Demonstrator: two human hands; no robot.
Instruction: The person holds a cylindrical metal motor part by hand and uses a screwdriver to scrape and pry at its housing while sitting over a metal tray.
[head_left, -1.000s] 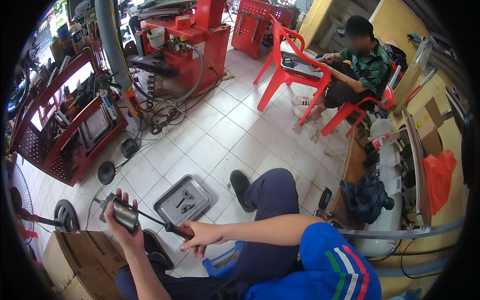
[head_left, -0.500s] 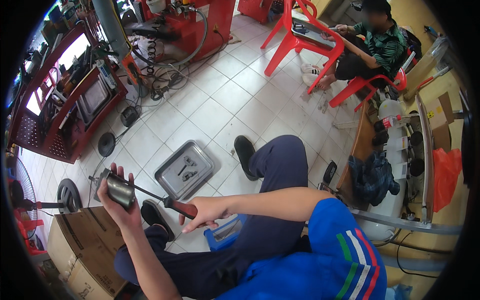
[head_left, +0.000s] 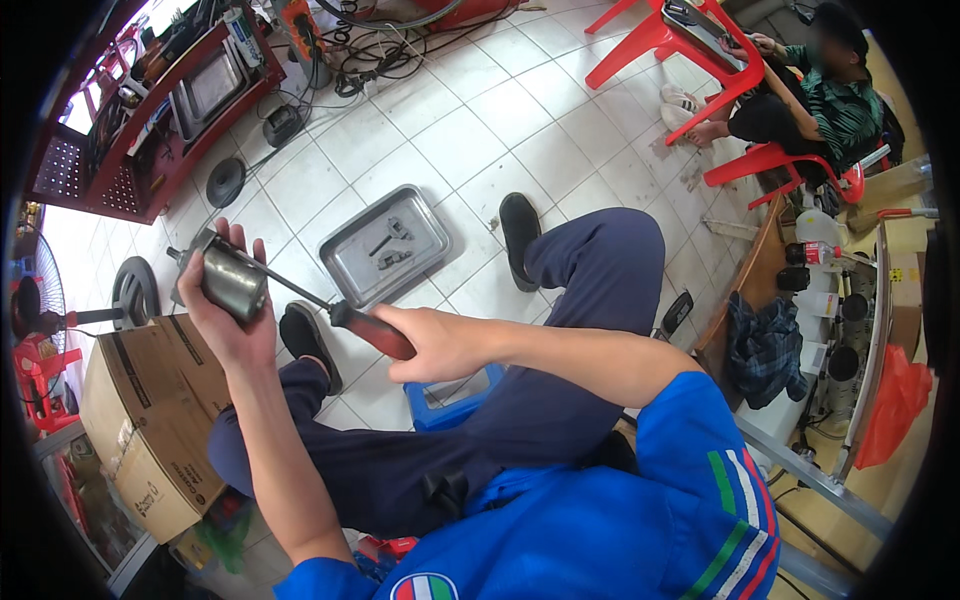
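My left hand [head_left: 240, 343] is wrapped round a dark, shiny motor-like metal cylinder [head_left: 234, 286], with a narrow stub at its far left end. In my right hand [head_left: 438, 342] is a screwdriver [head_left: 376, 332] with a red and black handle. Its long shank slants up left to the upper end of the cylinder; the exact contact of the tip is hard to make out. Beyond both hands, a shallow metal tray [head_left: 345, 255] lies on the floor with a few small metal parts [head_left: 394, 257] in it.
A cardboard box [head_left: 150, 420] stands at my left, near a fan [head_left: 40, 300]. The blue stool [head_left: 430, 412] is between my legs. At far left is a red tool cart [head_left: 130, 190]; cables [head_left: 375, 60] lie on the tiles. A person [head_left: 840, 100] sits at far right by red chairs [head_left: 660, 40].
My view has shifted, so the surroundings sit higher in the picture. Both hands still hold the cylinder and screwdriver; my right fingers have closed more fully round the handle.
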